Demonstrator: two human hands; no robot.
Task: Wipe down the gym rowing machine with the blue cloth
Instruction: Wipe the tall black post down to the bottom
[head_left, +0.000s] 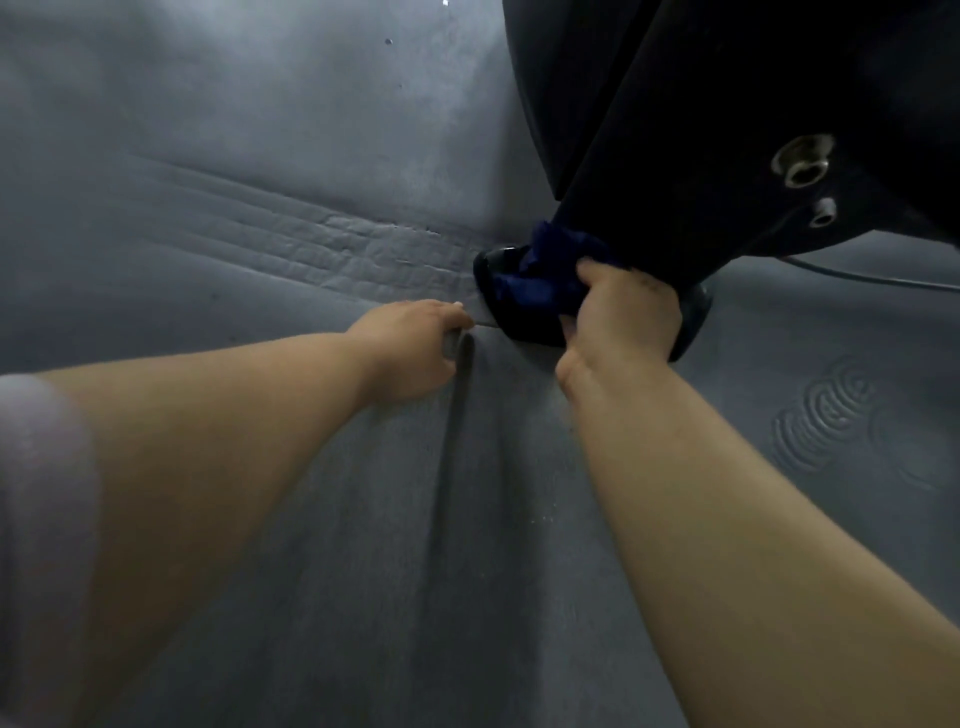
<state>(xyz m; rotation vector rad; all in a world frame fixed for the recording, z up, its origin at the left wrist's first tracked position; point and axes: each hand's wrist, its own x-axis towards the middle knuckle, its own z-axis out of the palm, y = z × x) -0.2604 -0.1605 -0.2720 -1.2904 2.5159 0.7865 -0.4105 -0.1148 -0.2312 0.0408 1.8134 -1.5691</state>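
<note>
A: What fills most of the view?

B: Grey matted floor (260, 130), with creased ridges across the middle and a pressed ring pattern (826, 410) at the right. Next in size is the black rowing machine (701, 130), a dark frame that comes down from the upper right to the floor.

A: And the person?

B: Two bare forearms reach forward, and a pale sleeve (36, 493) shows at the lower left edge. The right hand (623, 317) is at the bottom of the frame's leg, with its fingers curled tight around the blue cloth (540, 275). The left hand (410, 348) is low over the floor just beside the machine and holds nothing. Its fingers are loosely bent, and the tips seem to rest on the mat, though the blur makes that hard to confirm.

A: Where exactly is the cloth?

B: It is bunched up and pressed against the leg where that meets the glossy black foot (491, 280). Part of it drapes over the foot.

A: Anything smaller?

B: Two metal bolts, a larger one (802, 161) and a smaller one (823, 212), sit on the frame above the right hand. A thin cable (857, 275) runs off along the floor to the right.
</note>
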